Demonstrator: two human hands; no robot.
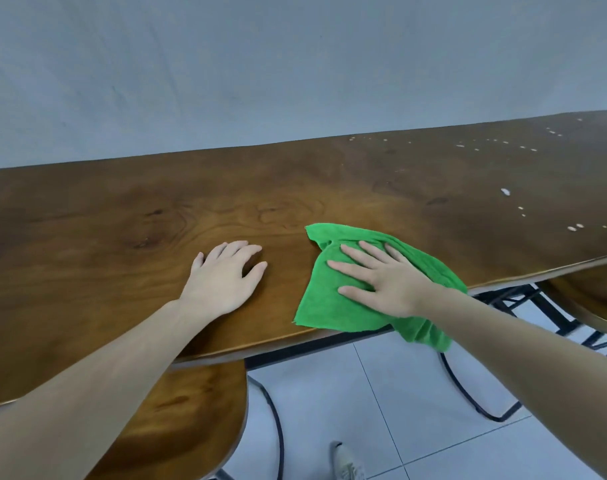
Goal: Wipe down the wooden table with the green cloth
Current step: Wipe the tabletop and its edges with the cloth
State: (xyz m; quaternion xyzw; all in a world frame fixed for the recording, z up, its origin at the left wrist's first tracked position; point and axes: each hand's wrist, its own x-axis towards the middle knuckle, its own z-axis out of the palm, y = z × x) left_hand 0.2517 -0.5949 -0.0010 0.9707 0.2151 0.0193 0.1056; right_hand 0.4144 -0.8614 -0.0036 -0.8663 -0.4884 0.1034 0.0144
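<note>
The long wooden table point(128, 216) runs from left to right in front of me. A green cloth point(324, 299) lies crumpled near the table's front edge, with one end hanging over it. My right hand point(381, 282) presses flat on the cloth with fingers spread and straight. My left hand point(222, 275) rests palm down on the bare wood just left of the cloth, fingers relaxed. White spots point(504, 192) dot the table surface at the far right.
A grey wall point(260, 71) stands right behind the table. A wooden chair seat point(187, 410) sits under the front edge at the left, another point(593, 299) at the right. Black metal legs point(468, 393) stand on the pale tiled floor. A shoe point(347, 462) shows below.
</note>
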